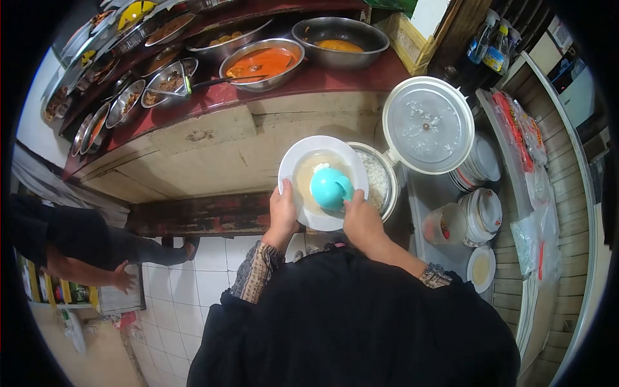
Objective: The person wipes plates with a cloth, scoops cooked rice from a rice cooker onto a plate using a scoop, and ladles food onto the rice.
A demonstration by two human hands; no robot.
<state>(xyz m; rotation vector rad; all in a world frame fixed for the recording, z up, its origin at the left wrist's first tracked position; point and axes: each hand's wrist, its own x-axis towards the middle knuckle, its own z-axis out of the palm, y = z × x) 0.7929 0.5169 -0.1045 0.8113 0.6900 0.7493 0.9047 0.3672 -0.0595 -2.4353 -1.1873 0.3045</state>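
My left hand (284,213) grips the left rim of a white plate (293,155) lined with a brownish sheet. In my right hand (364,222) is a turquoise rice scoop (330,188), its rounded back turned up over the middle of the plate. A little white rice (320,168) shows at the scoop's edge; whatever lies beneath it is hidden. Behind the plate, partly covered by it, stands a rice container (391,209) with white rice inside. Its round lid (425,126) is swung open, with rice grains stuck to the inner face.
Metal bowls of food, one with orange-red curry (264,64), line the red counter (322,84) ahead. Plate stacks (480,216) and a clear plastic tub (445,226) stand on a grey surface at right. Another person's hand (122,277) shows at left, above white floor tiles (187,316).
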